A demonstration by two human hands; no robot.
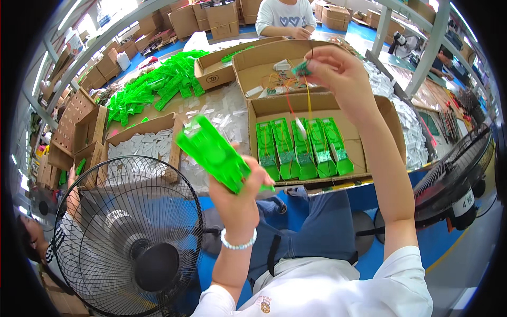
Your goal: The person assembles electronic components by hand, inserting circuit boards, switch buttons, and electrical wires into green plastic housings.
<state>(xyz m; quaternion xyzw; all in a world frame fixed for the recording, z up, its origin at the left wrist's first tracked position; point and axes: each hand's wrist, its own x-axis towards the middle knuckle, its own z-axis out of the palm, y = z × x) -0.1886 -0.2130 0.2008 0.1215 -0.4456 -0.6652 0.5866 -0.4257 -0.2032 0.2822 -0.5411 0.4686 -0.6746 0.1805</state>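
My left hand grips a bright green plastic housing, a long shell tilted above the table's near edge. Raised over the boxes, my right hand pinches a small green circuit board between thumb and fingertips. Red and yellow wires hang from around that board, and a small white piece dangles low on them. Beneath is a cardboard tray with several green housings in a row, with circuit boards and wires inside. A box behind it contains more boards, tangled wires and white parts.
A heap of green housings lies at the far left. Small clear or white pieces fill a box and are strewn across the table. Fans stand at left and right. Other people are across the table and at both sides.
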